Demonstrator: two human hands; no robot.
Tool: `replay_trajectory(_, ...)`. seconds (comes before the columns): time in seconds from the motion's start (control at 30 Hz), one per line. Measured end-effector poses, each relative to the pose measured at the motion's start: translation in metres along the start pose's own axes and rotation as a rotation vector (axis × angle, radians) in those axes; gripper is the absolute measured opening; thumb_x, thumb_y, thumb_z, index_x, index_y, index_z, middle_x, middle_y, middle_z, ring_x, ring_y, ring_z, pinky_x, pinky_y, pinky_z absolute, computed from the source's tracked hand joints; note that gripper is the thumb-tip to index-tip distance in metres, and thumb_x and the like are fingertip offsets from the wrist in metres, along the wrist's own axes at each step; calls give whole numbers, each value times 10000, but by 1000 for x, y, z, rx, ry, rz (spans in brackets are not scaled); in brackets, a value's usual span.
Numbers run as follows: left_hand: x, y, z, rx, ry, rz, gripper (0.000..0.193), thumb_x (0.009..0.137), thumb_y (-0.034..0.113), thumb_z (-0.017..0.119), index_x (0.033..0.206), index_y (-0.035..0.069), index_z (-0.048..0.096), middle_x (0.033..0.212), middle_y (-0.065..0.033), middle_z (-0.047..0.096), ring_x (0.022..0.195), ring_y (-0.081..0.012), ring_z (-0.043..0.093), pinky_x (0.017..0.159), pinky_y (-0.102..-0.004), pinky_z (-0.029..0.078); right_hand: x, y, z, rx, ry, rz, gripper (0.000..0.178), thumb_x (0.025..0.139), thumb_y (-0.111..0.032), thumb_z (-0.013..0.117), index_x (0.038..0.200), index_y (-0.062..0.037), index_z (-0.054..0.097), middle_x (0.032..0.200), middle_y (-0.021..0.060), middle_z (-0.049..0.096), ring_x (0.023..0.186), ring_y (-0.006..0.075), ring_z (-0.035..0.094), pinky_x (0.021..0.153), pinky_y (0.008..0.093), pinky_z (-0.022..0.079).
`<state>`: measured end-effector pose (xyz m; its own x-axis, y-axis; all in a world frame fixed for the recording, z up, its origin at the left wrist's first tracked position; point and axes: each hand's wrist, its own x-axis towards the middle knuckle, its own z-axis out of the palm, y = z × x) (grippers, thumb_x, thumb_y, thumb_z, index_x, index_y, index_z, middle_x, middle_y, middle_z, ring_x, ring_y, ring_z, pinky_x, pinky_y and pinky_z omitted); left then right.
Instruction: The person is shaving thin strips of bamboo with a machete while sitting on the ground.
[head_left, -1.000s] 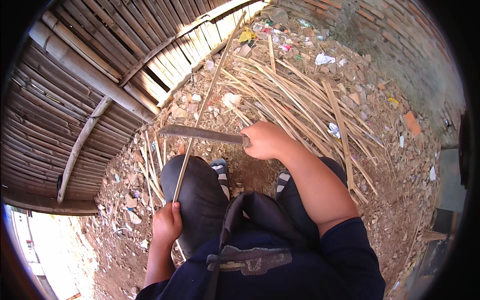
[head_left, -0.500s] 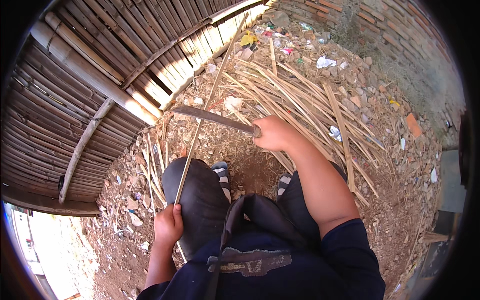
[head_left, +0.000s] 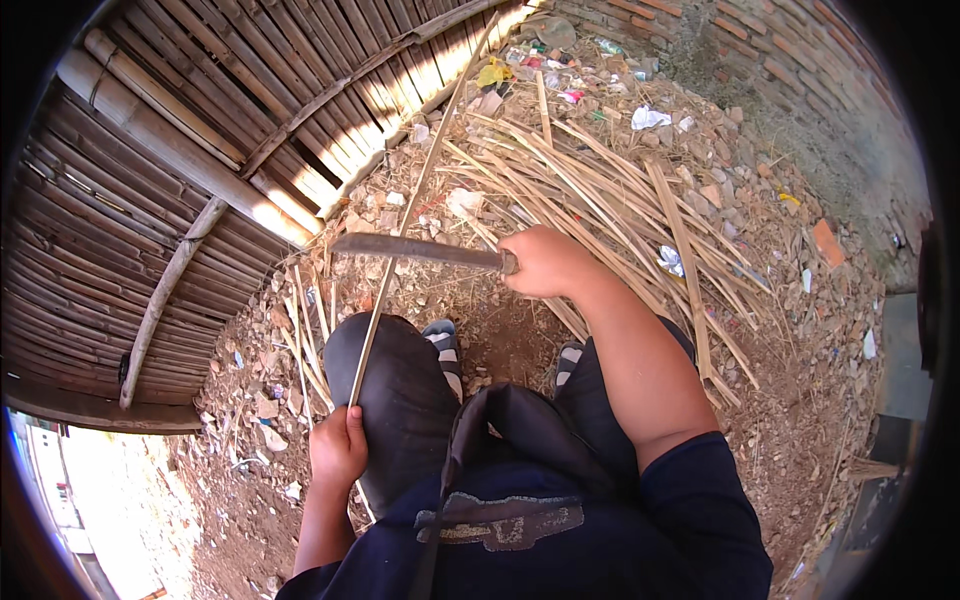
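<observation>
My left hand (head_left: pixel 338 447) is closed round the lower part of a long, thin bamboo strip (head_left: pixel 424 178), beside my left knee. From there the strip slants up and away over the knee toward the bamboo wall. In my right hand (head_left: pixel 540 262) is the handle of a machete (head_left: pixel 425 249), mostly hidden by the fingers. Its dark blade points left, lying across the strip just beyond my knees. Whether the edge bites into the strip, I cannot tell.
A pile of split bamboo strips (head_left: pixel 600 205) lies ahead and to the right, with a few more strips (head_left: pixel 305 340) left of my knee. A bamboo wall (head_left: pixel 150 250) rises on the left, a brick wall (head_left: pixel 770 75) at the far right. Rubble and litter cover the ground.
The machete blade has come a little nearer to me along the strip, its tip dropping lower. My right hand has shifted slightly left; my left hand has hardly moved.
</observation>
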<state>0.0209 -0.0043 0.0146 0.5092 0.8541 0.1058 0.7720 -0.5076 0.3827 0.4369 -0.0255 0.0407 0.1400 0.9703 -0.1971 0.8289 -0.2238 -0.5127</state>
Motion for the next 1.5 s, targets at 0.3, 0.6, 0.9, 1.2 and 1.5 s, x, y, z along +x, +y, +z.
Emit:
replay_trajectory(0.3, 1, 0, -1, -1, -7, 21, 391, 1066, 264, 520, 754, 31, 561, 625, -231, 592, 587, -469, 599, 554, -544, 455, -2, -11, 9, -1, -1, -27, 284, 811, -204, 693, 1082, -128, 728, 960, 164, 725, 967, 365, 709, 827, 495, 567)
replay_trajectory(0.6, 0, -1, -1, 18, -25, 9, 387, 1065, 260, 517, 753, 33, 552, 627, -232, 593, 592, -470, 603, 555, -548, 456, -8, -22, 20, -87, 6, -186, 250, 779, -231, 757, 997, -110, 726, 848, 162, 721, 885, 373, 708, 765, 504, 558)
replay_trajectory(0.9, 2, 1, -2, 12, -23, 6, 398, 1069, 272, 512, 755, 30, 555, 630, -232, 594, 607, -470, 609, 564, -549, 457, 0, 7, 9, -4, 99, -54, 244, 812, -254, 759, 994, -98, 719, 836, 190, 695, 860, 385, 693, 743, 505, 535)
replay_trajectory(1.2, 2, 3, -1, 22, -11, -1, 412, 1073, 279, 507, 745, 33, 543, 633, -229, 594, 598, -470, 603, 558, -549, 452, -3, -14, 16, 10, 15, -52, 291, 806, -209, 712, 1080, -113, 730, 976, 183, 729, 965, 379, 706, 830, 497, 562)
replay_trajectory(1.5, 1, 2, 0, 45, -9, 3, 403, 1071, 274, 512, 749, 35, 549, 634, -227, 595, 596, -468, 604, 561, -545, 462, -2, -7, 16, -13, 33, -98, 304, 792, -222, 743, 1078, -116, 736, 982, 166, 739, 978, 366, 710, 838, 492, 566)
